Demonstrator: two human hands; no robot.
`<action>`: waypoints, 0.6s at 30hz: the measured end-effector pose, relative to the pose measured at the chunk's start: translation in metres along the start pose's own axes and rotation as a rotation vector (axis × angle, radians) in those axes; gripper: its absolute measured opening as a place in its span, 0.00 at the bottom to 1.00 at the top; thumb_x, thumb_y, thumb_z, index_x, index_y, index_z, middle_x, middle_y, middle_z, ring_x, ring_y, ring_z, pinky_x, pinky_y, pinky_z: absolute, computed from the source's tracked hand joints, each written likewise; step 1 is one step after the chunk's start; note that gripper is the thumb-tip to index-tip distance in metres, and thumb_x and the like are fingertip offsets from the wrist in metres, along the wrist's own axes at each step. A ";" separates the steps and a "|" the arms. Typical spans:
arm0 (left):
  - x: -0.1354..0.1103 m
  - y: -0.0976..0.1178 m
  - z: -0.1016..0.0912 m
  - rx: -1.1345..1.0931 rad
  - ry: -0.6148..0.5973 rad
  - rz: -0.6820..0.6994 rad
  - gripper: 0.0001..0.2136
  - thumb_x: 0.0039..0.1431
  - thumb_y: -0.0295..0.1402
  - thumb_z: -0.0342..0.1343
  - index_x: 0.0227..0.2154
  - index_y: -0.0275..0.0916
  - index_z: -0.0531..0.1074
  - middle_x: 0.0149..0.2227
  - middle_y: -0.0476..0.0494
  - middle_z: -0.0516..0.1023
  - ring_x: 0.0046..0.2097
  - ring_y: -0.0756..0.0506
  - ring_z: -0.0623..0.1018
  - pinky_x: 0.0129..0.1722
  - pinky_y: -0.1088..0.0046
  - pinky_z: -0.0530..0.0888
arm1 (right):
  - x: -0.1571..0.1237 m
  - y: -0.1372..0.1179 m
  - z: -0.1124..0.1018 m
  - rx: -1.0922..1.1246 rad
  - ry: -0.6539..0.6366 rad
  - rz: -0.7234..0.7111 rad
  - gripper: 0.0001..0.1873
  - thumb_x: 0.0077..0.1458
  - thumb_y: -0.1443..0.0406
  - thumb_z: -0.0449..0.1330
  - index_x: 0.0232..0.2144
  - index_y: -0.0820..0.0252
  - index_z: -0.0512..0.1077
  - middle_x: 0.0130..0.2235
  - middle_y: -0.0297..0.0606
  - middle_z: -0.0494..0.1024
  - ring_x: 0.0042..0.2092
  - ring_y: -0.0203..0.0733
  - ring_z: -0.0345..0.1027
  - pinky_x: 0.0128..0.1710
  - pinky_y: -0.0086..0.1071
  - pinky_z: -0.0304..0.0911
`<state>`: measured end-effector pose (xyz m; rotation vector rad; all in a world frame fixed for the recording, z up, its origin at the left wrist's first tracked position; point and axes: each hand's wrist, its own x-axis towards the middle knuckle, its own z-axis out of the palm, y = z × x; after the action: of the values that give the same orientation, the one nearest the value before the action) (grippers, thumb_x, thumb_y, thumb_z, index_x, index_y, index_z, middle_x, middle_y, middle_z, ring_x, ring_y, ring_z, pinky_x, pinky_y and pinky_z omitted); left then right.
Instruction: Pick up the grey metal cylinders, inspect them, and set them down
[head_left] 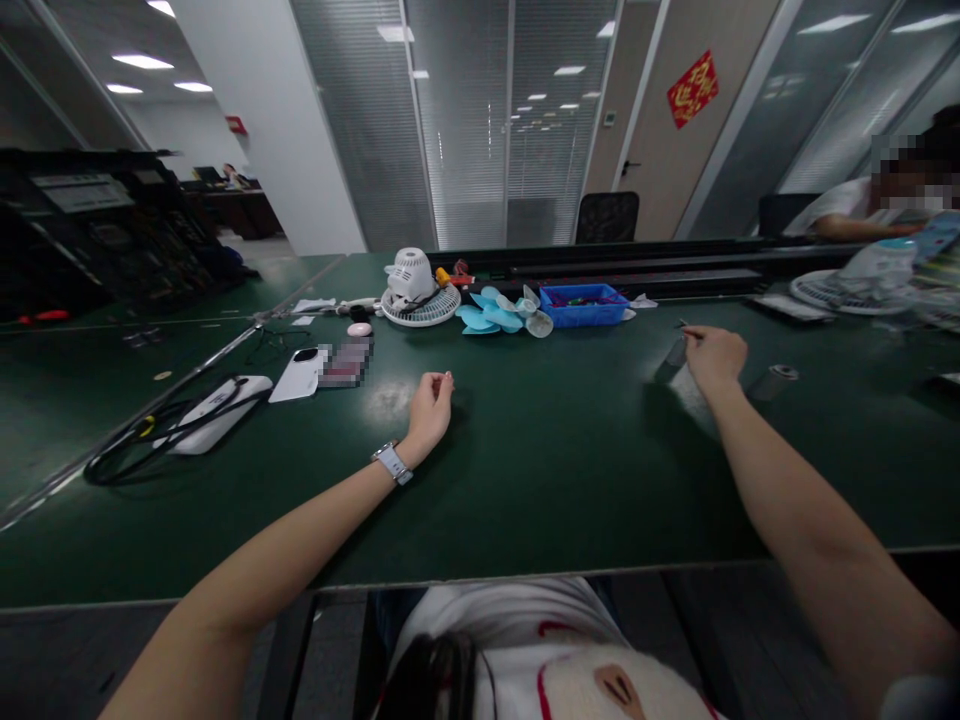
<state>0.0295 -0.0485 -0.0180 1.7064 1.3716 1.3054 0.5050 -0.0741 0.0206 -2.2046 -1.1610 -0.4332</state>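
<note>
My left hand, with a watch on its wrist, is held just above the green tabletop. Its fingers are pinched together, and what they hold, if anything, is too small to name. Further right, the fingers of my right hand are closed at a thin dark tip. Right beside those fingers stands a grey cylinder, partly covered; whether I touch it I cannot tell. A second grey metal cylinder stands to the right of that hand.
Along the back are a white fan, light blue fan blades and a blue tray of small parts. A phone and a white device with a black cable lie left. At far right sits another person by another fan.
</note>
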 end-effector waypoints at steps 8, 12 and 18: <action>0.001 -0.002 0.001 0.003 0.007 0.022 0.12 0.64 0.44 0.49 0.35 0.40 0.68 0.36 0.44 0.76 0.39 0.45 0.76 0.41 0.69 0.69 | 0.001 0.004 0.004 -0.034 0.023 0.041 0.18 0.62 0.66 0.55 0.51 0.64 0.77 0.45 0.57 0.78 0.39 0.48 0.68 0.40 0.38 0.52; 0.001 -0.003 0.002 -0.008 0.002 0.024 0.12 0.64 0.43 0.49 0.35 0.40 0.67 0.35 0.45 0.76 0.38 0.46 0.76 0.41 0.69 0.69 | 0.002 0.002 0.002 -0.105 -0.034 0.026 0.19 0.61 0.66 0.54 0.50 0.64 0.77 0.44 0.60 0.78 0.40 0.50 0.68 0.38 0.40 0.51; 0.003 -0.006 0.002 -0.028 0.023 0.009 0.12 0.64 0.44 0.48 0.37 0.40 0.67 0.36 0.44 0.75 0.39 0.46 0.76 0.41 0.68 0.70 | -0.003 0.005 0.011 -0.006 -0.029 0.117 0.22 0.59 0.62 0.56 0.53 0.63 0.74 0.46 0.60 0.77 0.43 0.51 0.69 0.39 0.41 0.53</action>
<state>0.0291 -0.0441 -0.0230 1.6863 1.3540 1.3466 0.5076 -0.0712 0.0086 -2.2767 -1.0401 -0.3577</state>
